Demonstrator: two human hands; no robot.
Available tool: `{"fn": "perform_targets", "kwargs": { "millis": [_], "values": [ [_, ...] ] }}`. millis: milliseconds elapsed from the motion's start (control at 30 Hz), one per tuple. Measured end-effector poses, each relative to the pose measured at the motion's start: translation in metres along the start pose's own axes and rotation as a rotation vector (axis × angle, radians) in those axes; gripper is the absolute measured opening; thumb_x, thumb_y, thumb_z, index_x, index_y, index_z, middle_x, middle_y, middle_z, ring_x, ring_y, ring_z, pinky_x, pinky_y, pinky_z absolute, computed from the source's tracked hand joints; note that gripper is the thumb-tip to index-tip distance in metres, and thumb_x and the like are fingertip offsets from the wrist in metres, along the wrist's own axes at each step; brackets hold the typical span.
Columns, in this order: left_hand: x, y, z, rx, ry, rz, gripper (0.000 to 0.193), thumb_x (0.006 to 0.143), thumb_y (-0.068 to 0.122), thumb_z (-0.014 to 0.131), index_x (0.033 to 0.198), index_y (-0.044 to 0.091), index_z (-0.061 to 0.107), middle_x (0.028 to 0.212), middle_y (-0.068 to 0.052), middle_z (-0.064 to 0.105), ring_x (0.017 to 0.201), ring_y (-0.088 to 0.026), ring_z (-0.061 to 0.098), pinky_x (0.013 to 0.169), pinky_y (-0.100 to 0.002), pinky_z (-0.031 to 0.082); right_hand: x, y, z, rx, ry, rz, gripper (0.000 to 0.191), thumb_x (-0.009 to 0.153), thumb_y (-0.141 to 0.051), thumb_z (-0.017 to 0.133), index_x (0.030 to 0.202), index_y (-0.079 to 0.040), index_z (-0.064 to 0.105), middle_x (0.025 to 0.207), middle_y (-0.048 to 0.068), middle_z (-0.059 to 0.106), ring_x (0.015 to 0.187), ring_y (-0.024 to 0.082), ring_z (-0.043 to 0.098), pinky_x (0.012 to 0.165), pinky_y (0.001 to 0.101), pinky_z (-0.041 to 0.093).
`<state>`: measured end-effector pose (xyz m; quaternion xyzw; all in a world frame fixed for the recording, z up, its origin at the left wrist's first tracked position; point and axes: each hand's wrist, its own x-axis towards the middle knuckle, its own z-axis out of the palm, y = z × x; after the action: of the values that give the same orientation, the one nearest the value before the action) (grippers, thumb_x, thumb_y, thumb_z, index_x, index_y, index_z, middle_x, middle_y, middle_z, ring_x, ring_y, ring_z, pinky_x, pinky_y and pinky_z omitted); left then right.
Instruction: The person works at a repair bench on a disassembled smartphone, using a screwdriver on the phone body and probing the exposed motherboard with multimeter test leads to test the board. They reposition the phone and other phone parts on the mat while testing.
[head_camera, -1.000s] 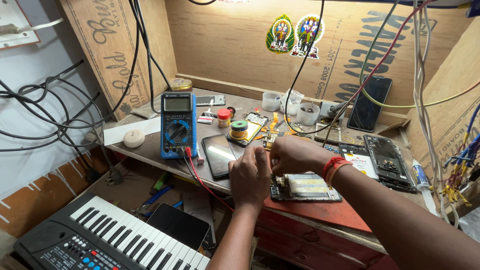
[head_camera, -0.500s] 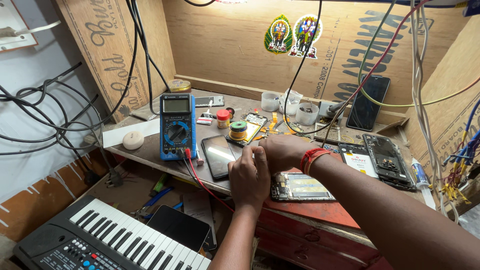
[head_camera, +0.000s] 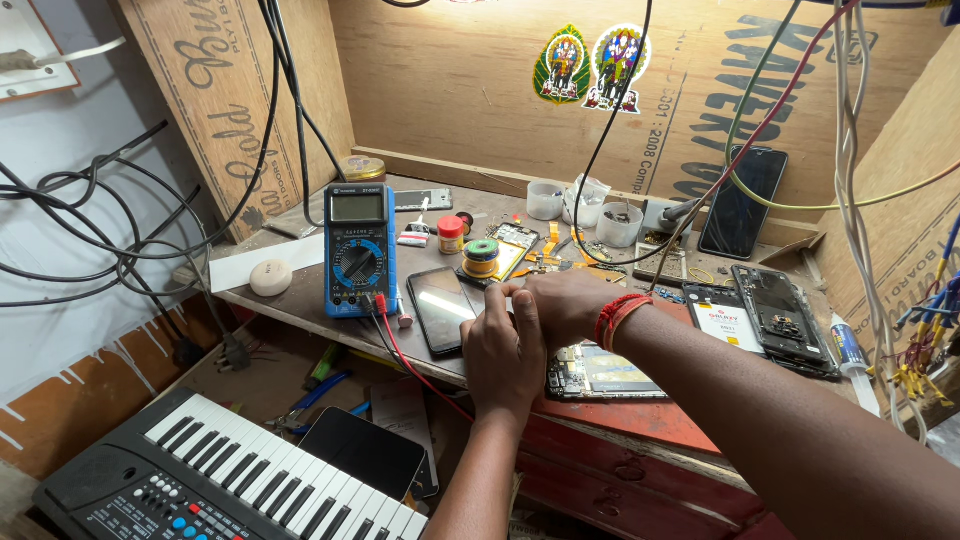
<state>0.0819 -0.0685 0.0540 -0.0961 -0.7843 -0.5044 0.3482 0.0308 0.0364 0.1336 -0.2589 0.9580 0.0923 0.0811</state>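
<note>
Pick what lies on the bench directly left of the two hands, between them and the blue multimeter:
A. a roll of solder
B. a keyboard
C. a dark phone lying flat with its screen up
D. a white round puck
C: a dark phone lies flat, screen up, on the bench between the blue multimeter and the left hand, which meets the right hand.
</note>
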Motion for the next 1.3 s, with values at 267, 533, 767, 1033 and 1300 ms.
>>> {"fn": "perform_targets", "kwargs": {
  "millis": [267, 533, 767, 1033, 1300],
  "values": [
    [0.001, 0.004, -0.009, 0.001, -0.012, -0.012, 0.059, 0.105, 0.056, 0.028, 0.106, 0.007, 0.062, 0.075, -0.017, 0.071, 0.08, -0.039, 0.07, 0.09, -0.048, 0.044, -0.014, -0.014, -0.009, 0.083, 0.083, -0.025, 0.043, 0.079, -0.037, 0.076, 0.114, -0.019, 0.06, 0.088, 0.011, 0.074, 0.086, 0.035, 0.071, 0.071, 0.0486, 0.055],
    [0.003, 0.009, -0.021, -0.03, -0.03, -0.019, 0.059, 0.104, 0.056, 0.028, 0.104, 0.007, 0.061, 0.064, -0.008, 0.069, 0.069, -0.034, 0.069, 0.086, -0.047, 0.044, -0.018, -0.005, -0.011, 0.113, 0.033, -0.034, 0.023, 0.083, -0.036, 0.074, 0.094, -0.016, 0.07, 0.08, 0.013, 0.072, 0.074, 0.034, 0.069, 0.068, 0.0456, 0.054],
    [0.004, 0.01, -0.027, -0.023, -0.038, -0.029, 0.058, 0.104, 0.055, 0.027, 0.103, 0.007, 0.06, 0.057, -0.007, 0.066, 0.067, -0.033, 0.068, 0.086, -0.047, 0.045, -0.012, 0.022, -0.003, 0.236, 0.093, -0.191, 0.025, 0.08, -0.023, 0.07, 0.072, -0.001, 0.063, 0.059, 0.017, 0.062, 0.054, 0.033, 0.057, 0.056, 0.0449, 0.049],
    [0.003, 0.013, -0.032, 0.01, -0.037, -0.037, 0.058, 0.105, 0.055, 0.027, 0.103, 0.008, 0.061, 0.058, -0.009, 0.065, 0.066, -0.034, 0.068, 0.086, -0.046, 0.045, -0.021, 0.002, -0.014, 0.078, 0.092, -0.168, 0.033, 0.086, -0.031, 0.072, 0.078, 0.0, 0.066, 0.067, 0.018, 0.066, 0.061, 0.038, 0.062, 0.061, 0.0451, 0.052],
    [0.004, 0.016, -0.033, -0.016, -0.035, -0.027, 0.057, 0.105, 0.054, 0.028, 0.104, 0.008, 0.061, 0.061, -0.008, 0.069, 0.07, -0.034, 0.07, 0.087, -0.047, 0.045, -0.036, -0.027, -0.036, 0.113, 0.043, -0.058, 0.029, 0.078, -0.038, 0.076, 0.095, -0.015, 0.071, 0.08, 0.012, 0.073, 0.076, 0.034, 0.071, 0.068, 0.0471, 0.056]
  ]
}}
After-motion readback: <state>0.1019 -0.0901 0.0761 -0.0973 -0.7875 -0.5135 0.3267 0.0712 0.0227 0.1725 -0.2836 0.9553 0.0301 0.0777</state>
